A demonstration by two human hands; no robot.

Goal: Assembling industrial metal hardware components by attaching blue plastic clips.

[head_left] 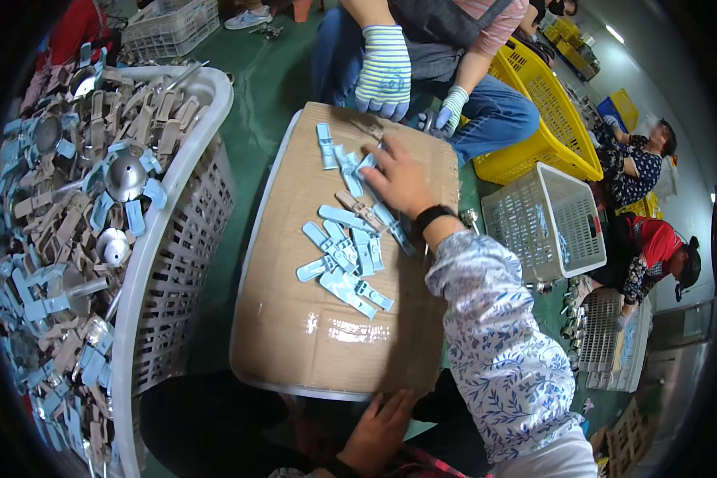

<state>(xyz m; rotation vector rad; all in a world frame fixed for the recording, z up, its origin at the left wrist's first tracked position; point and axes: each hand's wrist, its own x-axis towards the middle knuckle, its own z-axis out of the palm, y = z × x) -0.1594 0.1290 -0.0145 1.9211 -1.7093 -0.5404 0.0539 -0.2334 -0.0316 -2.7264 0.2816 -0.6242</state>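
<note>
My right hand stretches across a cardboard-topped board, its fingers spread over light blue plastic clips near the far end. One blue clip lies right under the fingertips; whether they touch it is hard to tell. A taupe clip lies nearer, below the palm, beside a loose cluster of light blue clips mid-board. Resting on the near edge of the board, fingers flat, is my left hand, holding nothing. Another taupe clip is at the far edge, beyond my right fingertips.
A large white basket on the left is heaped with blue and taupe clips and round metal parts. Opposite sits a person in striped gloves, hands at the board's far edge. A yellow crate and a white crate stand to the right.
</note>
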